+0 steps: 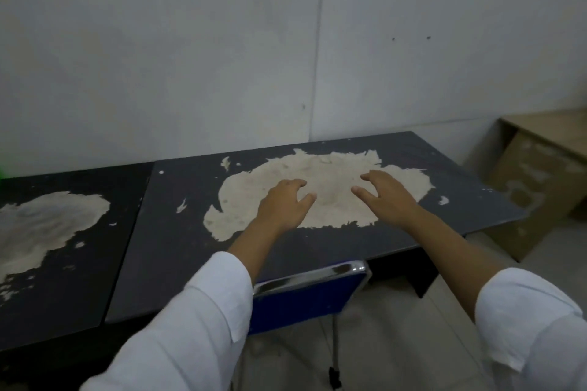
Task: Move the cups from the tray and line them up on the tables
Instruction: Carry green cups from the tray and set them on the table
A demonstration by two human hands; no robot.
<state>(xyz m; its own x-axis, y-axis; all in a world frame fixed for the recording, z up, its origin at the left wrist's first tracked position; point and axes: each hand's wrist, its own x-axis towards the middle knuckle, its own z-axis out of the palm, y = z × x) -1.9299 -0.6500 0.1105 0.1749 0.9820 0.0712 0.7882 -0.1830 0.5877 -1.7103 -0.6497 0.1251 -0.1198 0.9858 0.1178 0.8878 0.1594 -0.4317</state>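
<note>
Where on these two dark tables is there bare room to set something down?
Nothing stands on either tabletop. The left table is free throughout. The right table has free strips along the wall, by the seam and near the blue chair. Only its worn middle is crowded, by the left hand and right hand.

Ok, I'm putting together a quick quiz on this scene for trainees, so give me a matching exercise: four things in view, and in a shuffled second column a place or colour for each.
Things:
1. chair
2. wooden desk
3. left hand
4. right hand

Places or colours:
A. over the right part of the pale worn patch
B. light brown, at the far right by the wall
C. blue back with a shiny metal rim, at the near edge of the table
D. over the left part of the pale worn patch

Pairs: 1-C, 2-B, 3-D, 4-A
</note>
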